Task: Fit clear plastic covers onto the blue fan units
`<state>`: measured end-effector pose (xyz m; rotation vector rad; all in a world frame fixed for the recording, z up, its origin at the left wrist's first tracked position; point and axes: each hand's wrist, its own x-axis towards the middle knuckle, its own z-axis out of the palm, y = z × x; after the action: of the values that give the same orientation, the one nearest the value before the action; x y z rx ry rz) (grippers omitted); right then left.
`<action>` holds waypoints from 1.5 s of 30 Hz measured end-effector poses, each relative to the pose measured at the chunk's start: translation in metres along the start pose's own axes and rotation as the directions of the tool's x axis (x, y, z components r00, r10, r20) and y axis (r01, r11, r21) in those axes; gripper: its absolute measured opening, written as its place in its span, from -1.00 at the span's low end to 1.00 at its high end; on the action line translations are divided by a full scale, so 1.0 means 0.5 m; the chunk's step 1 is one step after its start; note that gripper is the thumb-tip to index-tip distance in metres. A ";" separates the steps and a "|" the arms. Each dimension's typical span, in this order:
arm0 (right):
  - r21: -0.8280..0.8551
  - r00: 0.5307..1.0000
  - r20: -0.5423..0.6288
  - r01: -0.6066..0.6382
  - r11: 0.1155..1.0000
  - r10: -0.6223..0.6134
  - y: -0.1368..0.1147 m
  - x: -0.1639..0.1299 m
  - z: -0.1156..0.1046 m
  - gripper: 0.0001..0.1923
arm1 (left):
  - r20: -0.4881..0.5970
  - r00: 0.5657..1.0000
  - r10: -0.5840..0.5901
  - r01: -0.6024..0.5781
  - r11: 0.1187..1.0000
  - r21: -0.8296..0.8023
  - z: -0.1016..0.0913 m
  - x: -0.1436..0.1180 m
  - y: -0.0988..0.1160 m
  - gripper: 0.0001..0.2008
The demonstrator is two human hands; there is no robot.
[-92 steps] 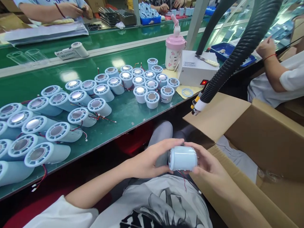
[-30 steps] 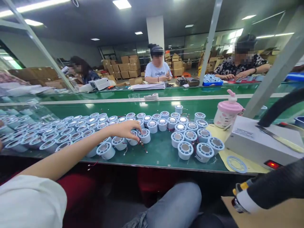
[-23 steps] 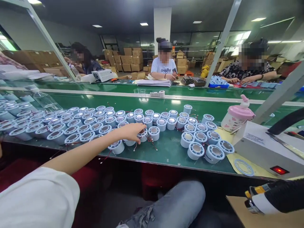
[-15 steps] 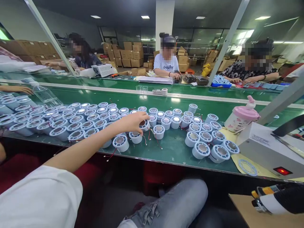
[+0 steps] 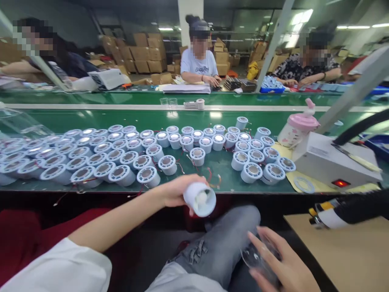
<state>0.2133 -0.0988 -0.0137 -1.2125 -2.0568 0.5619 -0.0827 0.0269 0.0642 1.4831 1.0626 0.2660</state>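
Note:
My left hand [image 5: 176, 190] is wrapped around a light-blue cylindrical housing [image 5: 189, 194] just in front of the table edge. The housing is tilted so its hollow end faces me, with something whitish inside; red and yellowish wires stick out behind it. Low at the right, over my knee, my right hand [image 5: 284, 259] has its fingers around a clear, cup-like plastic piece [image 5: 253, 259], partly blurred and partly hidden by the fingers. Many similar blue housings [image 5: 148, 176] stand upright along the table, round grilled ends up, several with thin red wires.
A grey-white box with a lit red switch [image 5: 340, 183] stands at right beside a pink-lidded cup [image 5: 299, 123]. Nearby lies a flat blue ring [image 5: 304, 185]. A black-and-white tool [image 5: 334, 217] juts over cardboard [image 5: 340, 247]. Several people work across the green belt [image 5: 136, 99].
My left hand has lifted a blue housing from the group and brought it toward me, hollow end showing. My right hand has come into view with the clear piece. The view has shifted.

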 end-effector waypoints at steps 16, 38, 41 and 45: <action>0.315 0.892 0.066 -0.444 0.839 0.447 -0.046 0.045 -0.027 -0.78 | 0.087 0.872 0.481 -0.489 0.849 0.200 0.181 0.087 -0.018 -0.47; 0.273 0.945 0.005 -0.317 0.908 0.328 -0.050 -0.016 -0.039 -0.56 | 0.301 0.906 0.296 -0.172 0.911 -0.376 0.198 0.068 -0.036 -0.23; 0.328 0.922 0.046 -0.378 0.866 0.385 -0.052 -0.022 -0.040 -0.55 | 0.281 0.884 0.375 -0.277 0.902 -0.332 0.193 0.060 -0.032 -0.24; 0.402 0.910 0.082 -0.402 0.822 0.406 -0.056 -0.024 -0.043 -0.53 | 0.272 0.840 0.470 -0.391 0.871 -0.297 0.190 0.058 -0.029 -0.24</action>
<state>0.2166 -0.1221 0.0153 -1.3837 -1.5559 1.1280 -0.0064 -0.0178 0.0167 1.4772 0.3919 0.4226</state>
